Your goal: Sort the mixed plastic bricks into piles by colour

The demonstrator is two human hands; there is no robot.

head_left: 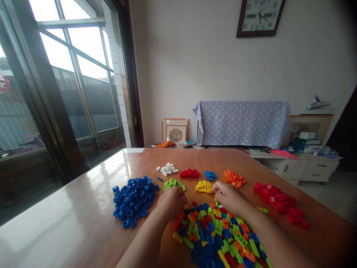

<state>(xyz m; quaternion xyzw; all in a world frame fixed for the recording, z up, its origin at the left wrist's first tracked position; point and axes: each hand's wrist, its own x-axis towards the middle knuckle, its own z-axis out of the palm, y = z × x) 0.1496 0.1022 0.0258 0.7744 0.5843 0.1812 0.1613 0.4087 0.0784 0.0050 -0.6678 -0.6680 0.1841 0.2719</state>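
Note:
My left hand [173, 201] is curled closed at the near side of the light green brick pile [174, 183]; its fingertips are hidden, so what it holds cannot be made out. Fingers pinched, my right hand [228, 195] touches the right end of the yellow building brick rows [204, 187] and seems to grip a yellow brick there. Between and below both forearms spreads a mixed heap of building bricks [220, 232] in green, orange, red, yellow and blue, with blue round pieces among them. A few loose bricks lie just beyond this heap.
Sorted piles stand around: blue pieces [134, 201] at left, white bricks [168, 169], red bricks [189, 173], small blue bricks [210, 175] and orange bricks [234, 178] farther back, large red pieces [280, 203] at right. All rest on a glossy brown table [92, 208].

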